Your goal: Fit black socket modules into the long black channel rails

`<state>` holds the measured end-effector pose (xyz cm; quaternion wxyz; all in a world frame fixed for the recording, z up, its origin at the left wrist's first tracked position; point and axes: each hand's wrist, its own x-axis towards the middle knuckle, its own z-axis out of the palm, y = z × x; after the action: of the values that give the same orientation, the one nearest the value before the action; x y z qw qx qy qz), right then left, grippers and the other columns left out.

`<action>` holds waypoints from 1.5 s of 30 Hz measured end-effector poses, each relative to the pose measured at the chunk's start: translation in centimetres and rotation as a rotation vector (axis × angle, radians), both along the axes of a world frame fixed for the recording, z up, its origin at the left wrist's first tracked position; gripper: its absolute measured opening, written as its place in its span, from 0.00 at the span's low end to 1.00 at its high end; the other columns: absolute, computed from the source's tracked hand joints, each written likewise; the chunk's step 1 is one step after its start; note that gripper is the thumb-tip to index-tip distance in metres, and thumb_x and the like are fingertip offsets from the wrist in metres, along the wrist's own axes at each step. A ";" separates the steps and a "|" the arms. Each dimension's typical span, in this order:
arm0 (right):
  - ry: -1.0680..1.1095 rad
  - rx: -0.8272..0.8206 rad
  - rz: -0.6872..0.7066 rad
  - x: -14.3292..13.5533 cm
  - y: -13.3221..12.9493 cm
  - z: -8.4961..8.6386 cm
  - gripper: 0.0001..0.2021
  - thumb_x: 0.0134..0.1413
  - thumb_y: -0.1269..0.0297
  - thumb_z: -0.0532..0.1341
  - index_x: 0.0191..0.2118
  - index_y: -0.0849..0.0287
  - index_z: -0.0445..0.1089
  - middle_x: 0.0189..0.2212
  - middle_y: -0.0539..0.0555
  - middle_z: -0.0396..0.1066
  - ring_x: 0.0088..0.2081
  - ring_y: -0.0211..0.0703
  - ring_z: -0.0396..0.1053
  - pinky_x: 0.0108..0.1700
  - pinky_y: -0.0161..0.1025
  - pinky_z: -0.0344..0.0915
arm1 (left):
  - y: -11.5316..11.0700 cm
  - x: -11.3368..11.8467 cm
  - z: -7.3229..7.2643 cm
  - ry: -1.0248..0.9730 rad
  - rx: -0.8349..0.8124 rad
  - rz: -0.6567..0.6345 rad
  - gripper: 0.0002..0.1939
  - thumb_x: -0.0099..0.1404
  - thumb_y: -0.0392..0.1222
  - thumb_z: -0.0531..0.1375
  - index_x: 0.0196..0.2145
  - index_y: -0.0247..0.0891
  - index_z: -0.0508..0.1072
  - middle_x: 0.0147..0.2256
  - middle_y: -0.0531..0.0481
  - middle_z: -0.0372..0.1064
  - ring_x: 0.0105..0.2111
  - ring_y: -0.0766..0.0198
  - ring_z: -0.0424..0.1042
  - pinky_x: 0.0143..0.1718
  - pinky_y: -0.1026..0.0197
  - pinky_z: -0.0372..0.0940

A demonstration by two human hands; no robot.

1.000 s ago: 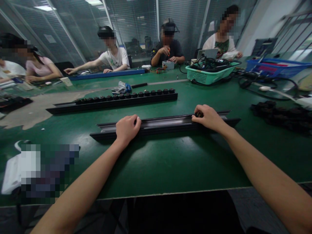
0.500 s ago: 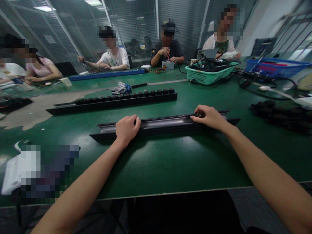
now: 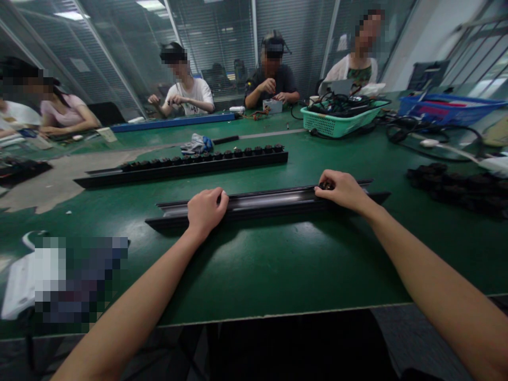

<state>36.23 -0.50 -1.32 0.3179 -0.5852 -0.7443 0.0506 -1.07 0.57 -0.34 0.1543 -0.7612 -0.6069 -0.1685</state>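
The left hand (image 3: 206, 211) grips one black channel (image 3: 270, 200) at twelve o'clock; the right hand (image 3: 342, 188), at one, pinches one small dark part (image 3: 326, 186) on it. A second channel (image 3: 190, 169), at eleven, bears dark pieces (image 3: 217, 156). Two baskets (image 3: 331, 125) and five people (image 3: 194, 94) ring the green table (image 3: 278, 275).

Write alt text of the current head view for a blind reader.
A person's left hand curls over a long black channel on a green table, while the right hand holds a small dark part toward its right end. Beyond lies a second channel topped with dark parts; co-workers are across the table.
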 end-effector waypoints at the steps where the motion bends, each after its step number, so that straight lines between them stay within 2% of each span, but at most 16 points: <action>1: 0.000 0.000 -0.002 0.0 0.0 0.0 0.11 0.49 0.54 0.61 0.29 0.56 0.64 0.27 0.53 0.67 0.30 0.44 0.63 0.34 0.41 0.58 | 0.0 0.0 0.0 0.001 -0.001 0.003 0.21 0.73 0.49 0.45 0.35 0.41 0.74 0.34 0.46 0.74 0.34 0.58 0.71 0.29 0.59 0.50; 18: -0.046 -0.015 0.016 0.3 0.0 0.4 0.10 0.48 0.57 0.60 0.27 0.55 0.60 0.25 0.52 0.65 0.29 0.43 0.62 0.33 0.40 0.55 | 0.0 -0.1 0.0 -0.007 0.007 -0.006 0.21 0.73 0.49 0.44 0.34 0.41 0.74 0.33 0.46 0.74 0.33 0.58 0.71 0.29 0.59 0.50; 26: -0.201 -0.162 0.021 1.4 0.8 1.0 0.11 0.49 0.54 0.60 0.31 0.54 0.61 0.31 0.54 0.70 0.32 0.47 0.67 0.35 0.41 0.58 | -0.3 -0.3 0.3 -0.014 0.008 -0.009 0.21 0.73 0.49 0.45 0.34 0.41 0.74 0.33 0.46 0.74 0.33 0.58 0.71 0.29 0.59 0.50; 35: -0.249 -0.161 0.167 2.2 1.2 1.2 0.12 0.53 0.51 0.58 0.34 0.54 0.61 0.33 0.55 0.70 0.34 0.47 0.67 0.36 0.41 0.60 | -0.3 -0.5 0.1 0.008 0.017 -0.009 0.21 0.73 0.49 0.45 0.34 0.41 0.74 0.34 0.45 0.75 0.34 0.58 0.72 0.29 0.59 0.52; 45: -0.170 0.017 -0.003 1.6 0.1 -0.7 0.12 0.55 0.51 0.58 0.32 0.55 0.63 0.30 0.54 0.69 0.33 0.47 0.66 0.37 0.42 0.59 | -0.4 -0.3 0.4 0.003 0.003 -0.001 0.20 0.73 0.49 0.45 0.35 0.41 0.74 0.34 0.46 0.75 0.34 0.58 0.72 0.29 0.59 0.52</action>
<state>37.84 -0.44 -2.05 0.2584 -0.5859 -0.7681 -0.0062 -1.40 0.13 0.03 0.1564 -0.7613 -0.6062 -0.1685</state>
